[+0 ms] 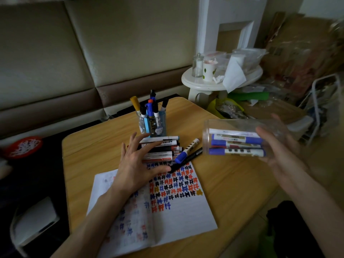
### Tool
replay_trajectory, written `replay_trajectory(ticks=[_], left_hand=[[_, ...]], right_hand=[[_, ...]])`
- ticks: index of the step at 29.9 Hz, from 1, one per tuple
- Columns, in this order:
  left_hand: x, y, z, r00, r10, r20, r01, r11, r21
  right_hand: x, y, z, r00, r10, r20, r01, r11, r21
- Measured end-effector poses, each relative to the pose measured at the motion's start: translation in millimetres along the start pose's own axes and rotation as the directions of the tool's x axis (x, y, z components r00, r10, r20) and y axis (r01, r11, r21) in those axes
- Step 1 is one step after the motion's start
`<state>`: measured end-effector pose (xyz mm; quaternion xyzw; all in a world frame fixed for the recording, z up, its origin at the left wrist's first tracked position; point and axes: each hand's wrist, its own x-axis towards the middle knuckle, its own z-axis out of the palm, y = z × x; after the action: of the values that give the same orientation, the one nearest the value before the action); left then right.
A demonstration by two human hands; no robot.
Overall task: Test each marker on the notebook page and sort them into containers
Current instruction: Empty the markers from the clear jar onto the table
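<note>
Your left hand (137, 164) lies spread and flat, fingers straight, across the pile of markers (163, 149) at the top edge of the notebook (176, 211). It presses on the pile and grips nothing.

Your right hand (279, 151) cradles the clear jar (232, 124) off the right side of the table (232, 183). The thumb lies over the front and the fingers wrap behind. The jar is tipped on its side with its mouth toward the pile, and several blue markers (236, 145) lie lengthwise inside.

- The notebook lies open and flat on the table. Its right page is dense with hash marks in black, blue and red, plus one yellow blot.
- A blue-capped marker (187, 150) and a thin black pen (188, 159) lie loose just beside the pile, between it and the jar.
- The pen cup (152, 125) stands upright behind the pile, holding markers capped end up.

Judgement: this is the sorting step, and the jar looks to be the one for blues. Many markers in the pile are unsorted, so the task is roughly at its middle.

Next move: single out one marker from under the left palm. The loose blue-capped one is the easiest reach. Level the jar first, since tipped this far the markers inside could slide out.
</note>
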<state>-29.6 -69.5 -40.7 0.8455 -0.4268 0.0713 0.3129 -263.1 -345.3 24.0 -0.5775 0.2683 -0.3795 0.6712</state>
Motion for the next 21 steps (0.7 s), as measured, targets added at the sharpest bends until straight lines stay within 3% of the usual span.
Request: replay_trajectory(ticks=[3,6,9,13,21], left_hand=[[-3.2,7.0,-6.0,1.000,0.026,-0.004,-0.026,0.998,-0.050],[-9.9,20.2,-18.0,0.999,-0.008,0.034,0.016,0.969,-0.245],[-18.1,31.4,-29.7,0.996,-0.065,0.069,0.088,0.901,-0.424],[-24.4,41.7,-41.7,0.998,-0.008,0.063,0.047,0.758,-0.651],[-18.1,24.0,-38.8,0.996,-0.025,0.085,0.081,0.655,-0.751]], right_hand=[[-1.6,-0.6,12.9,0.998,0.003,0.068,-0.005,1.000,0.026],[-4.9,-2.3,33.0,0.992,-0.003,0.125,-0.002,0.999,0.045],[-9.9,-3.3,57.7,0.984,-0.034,0.173,0.026,0.998,0.049],[-17.1,-2.4,92.2,0.966,-0.061,0.249,0.058,0.998,0.022],[-27.9,3.5,131.5,0.942,-0.086,0.324,0.093,0.996,-0.005]])
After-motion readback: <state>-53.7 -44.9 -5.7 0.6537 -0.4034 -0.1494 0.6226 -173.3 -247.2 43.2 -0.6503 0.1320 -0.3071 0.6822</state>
